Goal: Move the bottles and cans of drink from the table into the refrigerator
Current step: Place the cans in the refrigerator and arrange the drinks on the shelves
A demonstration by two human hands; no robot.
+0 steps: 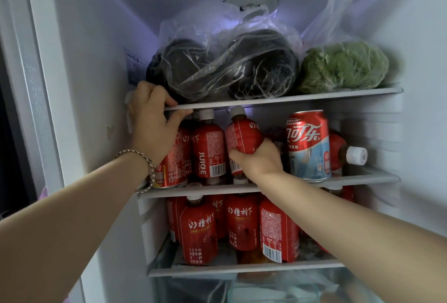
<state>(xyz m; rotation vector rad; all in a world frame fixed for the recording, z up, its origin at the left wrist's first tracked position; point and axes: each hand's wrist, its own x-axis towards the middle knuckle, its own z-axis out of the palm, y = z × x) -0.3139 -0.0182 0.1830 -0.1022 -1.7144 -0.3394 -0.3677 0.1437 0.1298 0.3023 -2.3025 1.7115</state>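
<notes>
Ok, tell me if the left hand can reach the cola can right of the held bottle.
Probably not: the left hand grips the top shelf edge, and the right hand with its bottle lies between it and the can.

Ok, fridge tally. Three shelves showing: top shelf (314, 96), middle shelf (205, 191), lower shelf (242, 270). Two plastic bags up top, dark bag (229, 65) left, green veg bag (343, 65) right. Two cola cans on the middle one, left can (170, 169) and right can (308, 145). Red juice bottles there: three I'm sure of (caps behind hint at more), upright bottle (209, 150), tilted bottle (243, 133), lying bottle (348, 154) far right. Then lower bottles (198, 230): at least five. Two hands, left hand (152, 128) and right hand (258, 158); one bracelet (151, 169).
</notes>
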